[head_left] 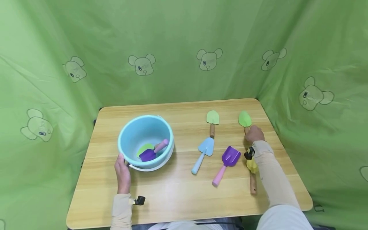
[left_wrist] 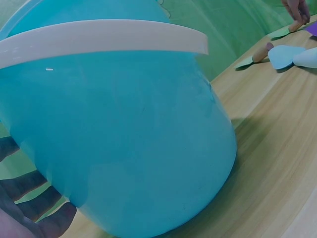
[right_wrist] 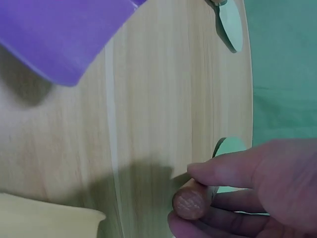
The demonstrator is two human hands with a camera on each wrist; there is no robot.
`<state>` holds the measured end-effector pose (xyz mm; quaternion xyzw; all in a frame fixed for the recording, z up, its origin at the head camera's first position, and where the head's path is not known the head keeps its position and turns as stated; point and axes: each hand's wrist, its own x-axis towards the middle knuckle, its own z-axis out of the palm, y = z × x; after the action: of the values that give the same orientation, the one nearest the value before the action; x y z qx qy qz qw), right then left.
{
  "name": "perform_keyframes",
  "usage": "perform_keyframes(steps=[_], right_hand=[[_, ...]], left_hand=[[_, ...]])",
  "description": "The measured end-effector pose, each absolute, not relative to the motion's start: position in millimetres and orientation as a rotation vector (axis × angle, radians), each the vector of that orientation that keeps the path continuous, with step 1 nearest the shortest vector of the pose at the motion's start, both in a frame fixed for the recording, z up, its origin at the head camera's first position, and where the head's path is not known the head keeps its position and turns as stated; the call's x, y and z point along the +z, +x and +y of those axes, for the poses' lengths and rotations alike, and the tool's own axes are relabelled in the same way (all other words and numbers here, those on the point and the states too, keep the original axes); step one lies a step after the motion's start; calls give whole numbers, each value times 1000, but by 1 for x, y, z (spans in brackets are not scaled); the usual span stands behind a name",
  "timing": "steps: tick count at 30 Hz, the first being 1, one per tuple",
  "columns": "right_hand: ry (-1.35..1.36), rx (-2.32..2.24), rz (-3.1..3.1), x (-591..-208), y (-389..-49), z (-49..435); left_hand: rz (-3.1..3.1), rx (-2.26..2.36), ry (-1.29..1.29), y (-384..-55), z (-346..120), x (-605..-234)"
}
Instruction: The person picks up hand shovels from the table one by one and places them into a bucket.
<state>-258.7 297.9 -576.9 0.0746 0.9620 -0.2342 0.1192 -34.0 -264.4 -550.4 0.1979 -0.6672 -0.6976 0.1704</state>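
Note:
My right hand [head_left: 254, 134] pinches the wooden handle [right_wrist: 190, 201] of a green leaf-shaped toy trowel [head_left: 245, 119] at the table's right side. The thumb lies on one side of the handle and the fingers on the other. My left hand [head_left: 122, 174] touches the outer wall of a light blue bucket [left_wrist: 138, 134] with its fingers spread. Inside the bucket lie a purple toy shovel [head_left: 148, 155] with a pink handle and a green piece [head_left: 145, 148] partly covered by it. The bucket's white carrying handle [left_wrist: 109, 37] hangs down along its near side.
Between bucket and right hand lie a pale green trowel [head_left: 212, 117], a light blue trowel [head_left: 206, 147] and another purple shovel [head_left: 231, 156]. A yellow tool [head_left: 252, 166] with a wooden handle lies partly beneath the right forearm. Green curtain [head_left: 178, 76] surrounds the wooden table [head_left: 172, 204].

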Motion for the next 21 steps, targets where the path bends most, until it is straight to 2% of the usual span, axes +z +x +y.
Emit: perform_keyframes(steps=[21], right_hand=[[203, -675, 2838, -587, -272, 299]], left_hand=[[-1899, -1967, 556, -36, -268, -555]])
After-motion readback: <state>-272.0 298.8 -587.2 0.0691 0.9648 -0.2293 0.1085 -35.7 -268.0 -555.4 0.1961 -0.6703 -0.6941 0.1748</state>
